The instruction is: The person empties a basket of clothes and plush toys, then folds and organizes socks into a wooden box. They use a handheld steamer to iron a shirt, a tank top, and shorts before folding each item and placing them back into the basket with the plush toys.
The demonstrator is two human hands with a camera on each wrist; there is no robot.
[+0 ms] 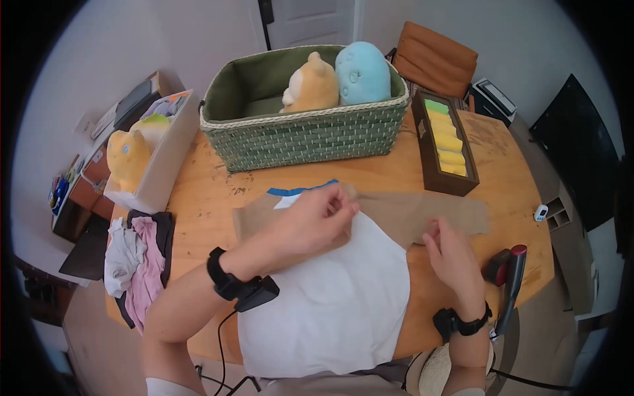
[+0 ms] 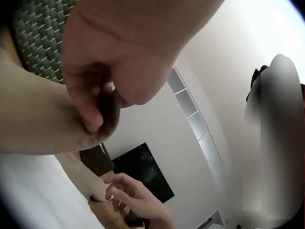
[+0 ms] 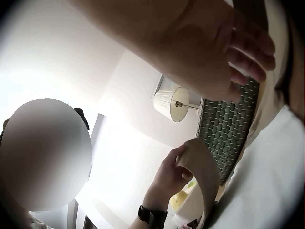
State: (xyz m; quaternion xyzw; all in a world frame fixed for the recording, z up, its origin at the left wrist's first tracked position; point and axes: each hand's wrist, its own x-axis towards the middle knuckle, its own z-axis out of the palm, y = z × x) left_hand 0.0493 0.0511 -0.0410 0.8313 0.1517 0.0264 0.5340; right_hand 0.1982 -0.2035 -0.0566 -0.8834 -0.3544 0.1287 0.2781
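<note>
A white shirt (image 1: 330, 303) with tan sleeves and a blue collar (image 1: 300, 191) lies spread on the wooden table, its hem toward me. My left hand (image 1: 317, 224) pinches tan cloth between thumb and fingers near the collar. The left wrist view shows this tan cloth (image 2: 43, 114) raised in a fold, and it hangs from the same hand in the right wrist view. Loosely bent, my right hand (image 1: 456, 257) is close over the right tan sleeve (image 1: 449, 208), holding nothing; its fingers (image 3: 248, 62) are spread in the right wrist view.
Behind the shirt stands a green woven basket (image 1: 304, 142) with two plush toys. A brown box (image 1: 472, 181) of rolled yellow and green cloths is at right, near a dark handheld device (image 1: 512, 284). At left are a white bin (image 1: 168, 158) and folded clothes (image 1: 142, 264).
</note>
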